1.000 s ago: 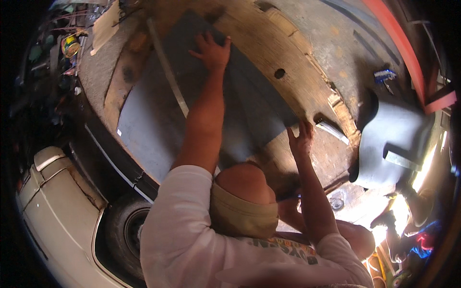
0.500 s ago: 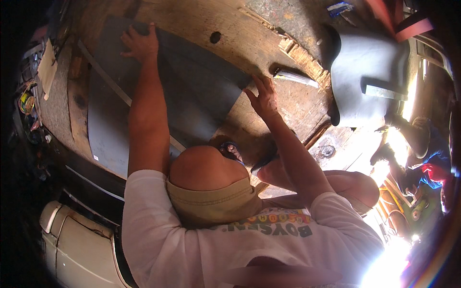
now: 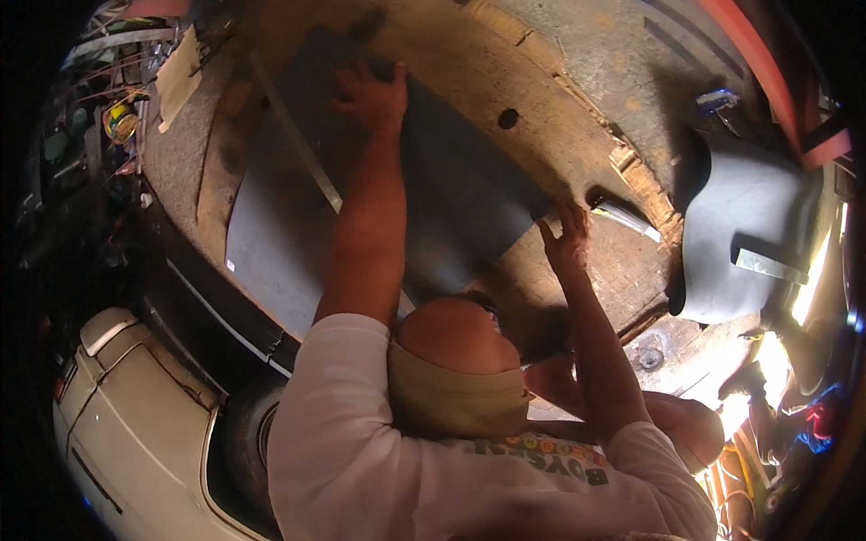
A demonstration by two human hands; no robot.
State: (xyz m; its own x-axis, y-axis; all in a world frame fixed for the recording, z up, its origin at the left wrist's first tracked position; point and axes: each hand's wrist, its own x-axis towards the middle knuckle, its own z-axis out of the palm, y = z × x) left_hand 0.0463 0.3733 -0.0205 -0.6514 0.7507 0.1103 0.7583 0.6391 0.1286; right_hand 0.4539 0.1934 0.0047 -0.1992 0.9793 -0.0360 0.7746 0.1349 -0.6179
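**Pressing a grey sheet flat: slip risk**

Both hands are working the grey sheet [image 3: 298, 225] lying on the worn wooden surface [image 3: 559, 99]. Left hand [image 3: 370, 95] is spreading open, palm down, at the far edge. Right hand [image 3: 566, 242] is pinching the near corner, fingers curled. With only two contact points, the sheet is likely sliding or buckling; the metal strip [image 3: 298, 144] may shift.

Single head-worn fisheye view, looking steeply down from close above a person's head and shoulders [image 3: 451, 433], with straight edges bowing toward the dark circular rim. The wooden surface [image 3: 541, 81] and dark sheet [image 3: 451, 180] fill the upper centre at arm's reach, while a pale car [image 3: 117, 424] lies at lower left. No second view overlaps it.
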